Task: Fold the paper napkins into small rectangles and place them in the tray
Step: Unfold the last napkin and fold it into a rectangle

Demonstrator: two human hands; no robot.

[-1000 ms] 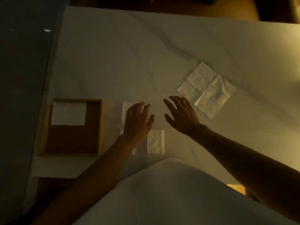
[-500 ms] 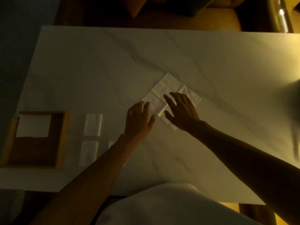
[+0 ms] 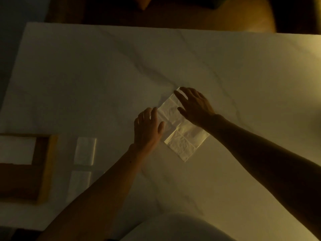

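Observation:
An unfolded, creased white paper napkin lies flat on the pale marble table, turned like a diamond. My right hand rests palm down on its far half, fingers spread toward the far corner. My left hand lies flat at its left edge, fingers apart. At the left, a wooden tray holds one folded white napkin. Two folded napkins lie on the table beside the tray; my left forearm covers part of that area.
The table's far edge runs along the top, with dark brown furniture behind it. My white-clothed lap shows at the bottom. Warm light falls from the right.
Both hands have travelled from the folded napkins by the tray to the unfolded napkin. The right hand now lies over its far half, the left at its edge. The view shifted right.

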